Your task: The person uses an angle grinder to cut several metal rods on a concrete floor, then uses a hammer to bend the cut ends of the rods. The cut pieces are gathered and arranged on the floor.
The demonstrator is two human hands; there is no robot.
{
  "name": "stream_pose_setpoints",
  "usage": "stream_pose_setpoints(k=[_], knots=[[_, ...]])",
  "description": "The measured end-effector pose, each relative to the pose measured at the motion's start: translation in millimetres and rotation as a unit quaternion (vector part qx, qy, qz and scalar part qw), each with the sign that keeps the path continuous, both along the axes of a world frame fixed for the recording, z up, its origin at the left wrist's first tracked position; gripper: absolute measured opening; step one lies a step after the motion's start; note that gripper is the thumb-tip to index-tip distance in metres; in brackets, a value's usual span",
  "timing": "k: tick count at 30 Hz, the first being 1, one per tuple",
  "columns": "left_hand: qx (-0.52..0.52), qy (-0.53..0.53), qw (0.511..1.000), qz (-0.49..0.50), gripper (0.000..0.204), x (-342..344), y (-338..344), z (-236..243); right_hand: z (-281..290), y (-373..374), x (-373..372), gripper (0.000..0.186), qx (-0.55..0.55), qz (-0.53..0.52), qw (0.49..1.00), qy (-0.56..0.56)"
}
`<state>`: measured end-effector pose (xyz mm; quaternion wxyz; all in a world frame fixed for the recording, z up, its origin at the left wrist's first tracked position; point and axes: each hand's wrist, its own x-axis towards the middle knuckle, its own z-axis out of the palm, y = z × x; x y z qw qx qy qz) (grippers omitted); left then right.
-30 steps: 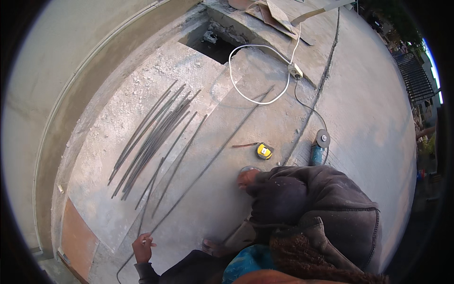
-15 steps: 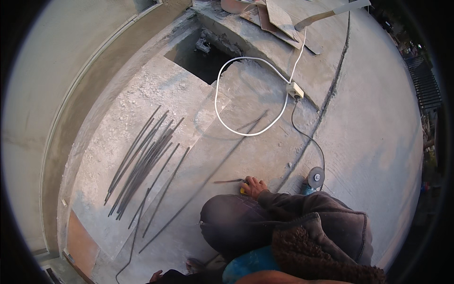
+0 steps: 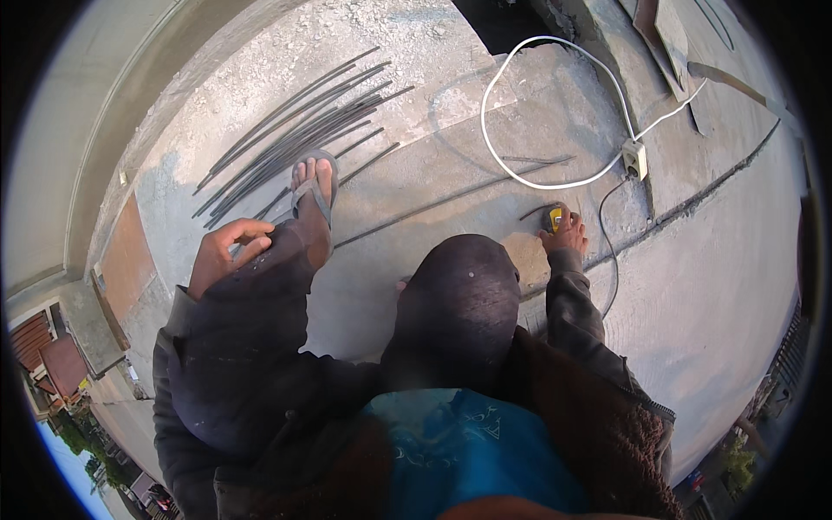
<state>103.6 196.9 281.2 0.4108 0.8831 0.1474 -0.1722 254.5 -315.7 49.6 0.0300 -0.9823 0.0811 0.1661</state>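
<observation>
My right hand [image 3: 565, 227] rests on the ground with its fingers wrapped over a yellow tape measure [image 3: 553, 220], a thin dark strip beside it. My left hand [image 3: 234, 253] hangs beside my left lower leg, fingers bent but apart, holding nothing I can see. Several dark steel rods [image 3: 295, 143] lie in a loose bundle just beyond my sandalled left foot [image 3: 314, 192]. A longer rod [image 3: 407, 217] runs across the concrete from near that foot toward a white cable loop [image 3: 487, 117]. My right knee rises between my hands.
A white socket block [image 3: 635, 160] has a dark cord running from it. An opening [image 3: 494, 26] in the slab shows at the top, with flat boards [image 3: 659, 35] to its right. A wall [image 3: 52, 173] borders the left, beside a tan board [image 3: 130, 251].
The view has swung round, bringing my legs and left foot into sight. My right hand has moved onto the tape measure and gripped it. My left hand shows again, beside my leg.
</observation>
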Motion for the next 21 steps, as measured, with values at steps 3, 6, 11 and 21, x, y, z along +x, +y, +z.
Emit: stream_pose_setpoints(k=[3, 6, 11, 21], knots=[[-0.098, -0.025, 0.993, 0.052, 0.030, 63, -13, -44, 4, -12, -3, 0.063, 0.037, 0.041, 0.996, -0.069], [0.024, -0.034, 0.999, -0.033, 0.029, 116, 6, -115, -11, -24, 18, 0.047, 0.137, 0.148, 0.965, -0.167], [0.169, -0.062, 0.984, 0.019, 0.027, 208, 73, -230, 46, 49, 82, 0.041, 0.159, 0.265, 0.931, -0.194], [0.224, -0.217, 0.950, 0.019, 0.027, 379, 45, -295, 7, 195, 194, 0.051, 0.064, 0.498, 0.864, -0.044]])
